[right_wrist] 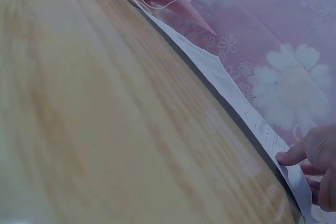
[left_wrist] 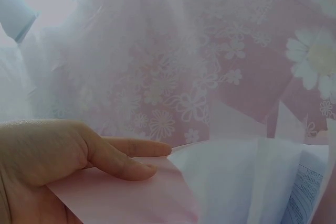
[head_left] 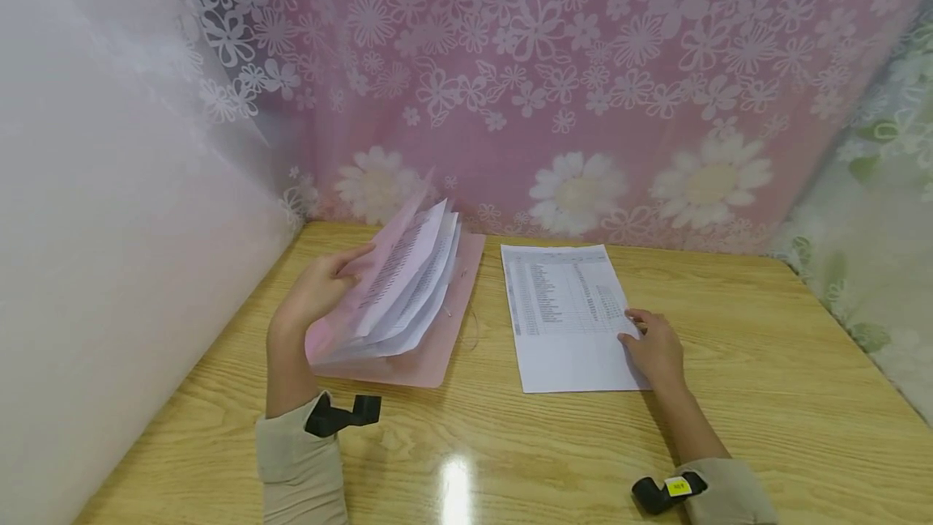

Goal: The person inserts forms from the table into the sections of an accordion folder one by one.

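A pink folder point(head_left: 461, 306) lies spread on the left of the table with a stack of printed papers point(head_left: 419, 298) inside. My left hand point(head_left: 309, 294) grips its raised front cover, several sheets fanning up beside it. In the left wrist view, the thumb lies over the pink cover point(left_wrist: 142, 195) and the fingers are behind it. To the right, a printed sheet point(head_left: 564, 359) lies on the table. My right hand point(head_left: 659, 355) pinches its right edge; in the right wrist view the thumb presses on top of the sheet point(right_wrist: 252, 116), fingers partly hidden below.
A thin string point(head_left: 476, 330) loops out from the folder's right side onto the wooden table point(head_left: 452, 436). Behind the table hangs a pink flowered curtain point(head_left: 496, 104). A pale white sheet wall point(head_left: 131, 209) borders the left side, a green-leafed curtain point(head_left: 875, 233) the right.
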A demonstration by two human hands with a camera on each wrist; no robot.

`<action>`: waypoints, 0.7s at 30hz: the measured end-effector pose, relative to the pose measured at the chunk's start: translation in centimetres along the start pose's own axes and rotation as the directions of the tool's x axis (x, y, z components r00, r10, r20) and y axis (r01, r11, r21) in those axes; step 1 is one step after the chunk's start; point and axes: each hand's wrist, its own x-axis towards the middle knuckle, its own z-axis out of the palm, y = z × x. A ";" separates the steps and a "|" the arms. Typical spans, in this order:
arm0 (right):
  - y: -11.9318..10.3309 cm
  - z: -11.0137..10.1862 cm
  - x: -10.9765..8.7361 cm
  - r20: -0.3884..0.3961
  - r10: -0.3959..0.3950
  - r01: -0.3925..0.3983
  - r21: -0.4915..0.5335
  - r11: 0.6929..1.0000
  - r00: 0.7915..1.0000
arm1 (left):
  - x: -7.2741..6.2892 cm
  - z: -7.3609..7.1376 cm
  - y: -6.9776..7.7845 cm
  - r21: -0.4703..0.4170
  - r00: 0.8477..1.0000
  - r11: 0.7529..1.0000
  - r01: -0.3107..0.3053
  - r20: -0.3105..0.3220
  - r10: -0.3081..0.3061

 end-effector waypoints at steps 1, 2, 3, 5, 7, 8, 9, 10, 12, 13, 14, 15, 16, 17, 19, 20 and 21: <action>-0.1 -0.1 0.0 0.002 0.012 -0.012 0.006 1.000 1.000 | 0.0 0.0 0.0 -0.001 1.000 1.000 0.004 0.001 -0.004; -0.1 -0.2 0.0 0.006 0.026 -0.026 0.016 1.000 1.000 | 0.0 0.0 -0.1 -0.004 1.000 1.000 0.007 0.001 -0.007; -0.2 -0.2 0.0 0.012 0.040 -0.040 0.029 0.999 0.999 | -0.1 0.0 -0.1 -0.007 1.000 1.000 0.008 0.002 -0.008; -0.2 -0.5 0.0 0.022 0.058 -0.059 0.051 0.997 0.998 | -0.1 0.1 -0.2 -0.014 1.000 1.000 0.014 0.004 -0.013; -0.2 -0.7 0.0 0.034 0.073 -0.076 0.084 0.994 0.997 | -0.1 0.1 -0.2 -0.022 1.000 1.000 0.016 0.006 -0.016; -0.1 -0.8 0.1 0.044 0.083 -0.088 0.108 0.990 0.996 | -0.1 0.1 -0.2 -0.026 1.000 1.000 0.016 0.007 -0.016; 0.0 -1.0 0.1 0.054 0.092 -0.098 0.127 0.987 0.994 | -0.1 0.1 -0.2 -0.026 1.000 1.000 0.015 0.008 -0.014; 0.1 -1.1 0.1 0.065 0.103 -0.112 0.142 0.984 0.993 | -0.1 0.1 -0.2 -0.027 1.000 1.000 0.014 0.009 -0.013; 0.2 -1.5 0.2 0.104 0.131 -0.149 0.192 0.970 0.986 | -0.1 0.0 -0.2 -0.028 1.000 1.000 0.010 0.010 -0.010; 0.2 -1.6 0.2 0.128 0.144 -0.169 0.215 0.962 0.981 | -0.1 0.0 -0.2 -0.028 1.000 1.000 0.009 0.010 -0.009; 0.3 -1.8 0.3 0.158 0.155 -0.189 0.233 0.954 0.975 | -0.1 0.0 -0.2 -0.028 1.000 1.000 0.007 0.009 -0.007; 0.3 -2.0 0.3 0.185 0.158 -0.201 0.247 0.948 0.970 | -0.1 0.0 -0.1 -0.027 1.000 1.000 0.004 0.008 -0.004; 0.3 -2.2 0.3 0.217 0.156 -0.212 0.268 0.940 0.964 | 0.0 0.0 -0.1 -0.029 1.000 1.000 0.003 0.007 -0.003; 0.3 -2.5 0.3 0.255 0.148 -0.222 0.290 0.931 0.956 | -0.1 -0.1 -0.1 -0.028 1.000 1.000 0.003 0.007 -0.003; 0.3 -2.8 0.4 0.333 0.122 -0.242 0.346 0.906 0.935 | 0.0 -0.1 -0.1 -0.028 1.000 1.000 0.002 0.005 -0.002; 0.4 -3.0 0.5 0.371 0.104 -0.251 0.374 0.893 0.923 | 0.0 -0.1 -0.2 -0.026 1.000 1.000 0.002 0.003 -0.001; 0.4 -3.1 0.5 0.402 0.083 -0.256 0.399 0.880 0.912 | 0.0 -0.1 -0.2 -0.023 1.000 1.000 0.001 0.002 -0.001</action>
